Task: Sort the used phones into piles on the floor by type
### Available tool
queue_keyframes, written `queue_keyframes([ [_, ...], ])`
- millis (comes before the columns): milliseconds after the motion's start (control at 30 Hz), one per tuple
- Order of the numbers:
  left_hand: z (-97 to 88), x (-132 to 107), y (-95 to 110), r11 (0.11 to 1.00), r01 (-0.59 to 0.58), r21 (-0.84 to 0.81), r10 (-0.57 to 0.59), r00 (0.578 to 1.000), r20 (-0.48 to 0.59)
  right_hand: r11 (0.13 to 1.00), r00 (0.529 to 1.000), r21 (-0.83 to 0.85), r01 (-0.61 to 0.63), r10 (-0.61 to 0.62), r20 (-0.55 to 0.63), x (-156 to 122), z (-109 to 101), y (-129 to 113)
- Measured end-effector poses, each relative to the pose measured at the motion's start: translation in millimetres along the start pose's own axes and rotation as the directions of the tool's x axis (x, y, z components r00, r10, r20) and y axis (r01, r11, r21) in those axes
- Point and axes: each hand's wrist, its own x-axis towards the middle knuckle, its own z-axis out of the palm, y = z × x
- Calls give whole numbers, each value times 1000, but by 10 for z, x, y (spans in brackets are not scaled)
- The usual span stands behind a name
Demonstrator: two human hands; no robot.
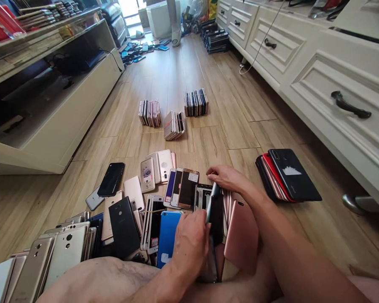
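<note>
1. The left hand [189, 248] and right hand [225, 177] are close together, both clamped on a black smartphone [217, 216] held nearly upright above a loose heap of smartphones [123, 223] on the wood-plank floor [240, 126].
2. A slipped grip could drop it onto the heap and scratch screens; a careless arm shift could topple the leaning rose-gold smartphone [241, 237].
3. A blue smartphone [167, 237] crowds the left hand. Beyond lie a black-and-red smartphone stack [287, 176] and 3 upright smartphone rows [173, 113].
</note>
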Motion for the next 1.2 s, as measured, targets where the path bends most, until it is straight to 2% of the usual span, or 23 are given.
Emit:
queue_keyframes([
  [100, 31, -22, 62, 993, -57, 103, 53, 998, 41, 999, 1000, -46, 16, -16, -2, 69, 119, -63],
  [167, 20, -18, 95, 981, -78, 178, 62, 994, 92, 996, 998, -90, -4, 9, 62, 85, 176, -111],
  [267, -54, 34, 90, 961, -110, 254, 75, 987, 144, 989, 990, -144, -12, 32, 139, 72, 236, -192],
  [333, -153, 125, 22, 948, -108, 298, 76, 990, 120, 988, 988, -152, -8, 31, 149, 56, 259, -240],
  [433, -361, 336, -184, 941, 56, 334, -33, 997, -77, 989, 985, -146, 12, 14, 172, 43, 265, -286],
  [467, -433, 409, -268, 937, 136, 322, -93, 985, -145, 990, 984, -141, 20, 6, 181, 43, 261, -292],
  [533, -553, 532, -429, 922, 268, 279, -211, 953, -217, 991, 983, -129, 31, -7, 185, 49, 256, -291],
  [600, -624, 608, -551, 910, 342, 237, -301, 934, -191, 993, 989, -118, 27, -9, 146, 59, 270, -281],
  [733, -643, 661, -656, 903, 379, 201, -377, 925, -52, 993, 992, -76, 86, -93, -87, 78, 391, -284],
  [767, -639, 671, -672, 911, 381, 160, -379, 924, -43, 990, 984, -62, 128, -134, -118, 81, 434, -297],
  [833, -640, 700, -715, 918, 389, -81, -393, 919, -39, 982, 975, -26, 189, -191, -112, 86, 517, -331],
  [900, -653, 739, -765, 846, 375, -379, -409, 912, -9, 981, 978, 27, 194, -191, -78, 96, 572, -358],
  [967, -668, 772, -795, 768, 348, -538, -397, 918, 28, 978, 984, 114, 176, -171, -52, 115, 584, -358],
  [1067, -664, 770, -741, 756, 312, -576, -348, 936, 51, 938, 981, 291, 190, -190, -28, 148, 522, -310],
  [1200, -601, 653, -492, 752, 261, -606, -290, 956, 52, 898, 975, 399, 187, -220, 38, 157, 353, -223],
])
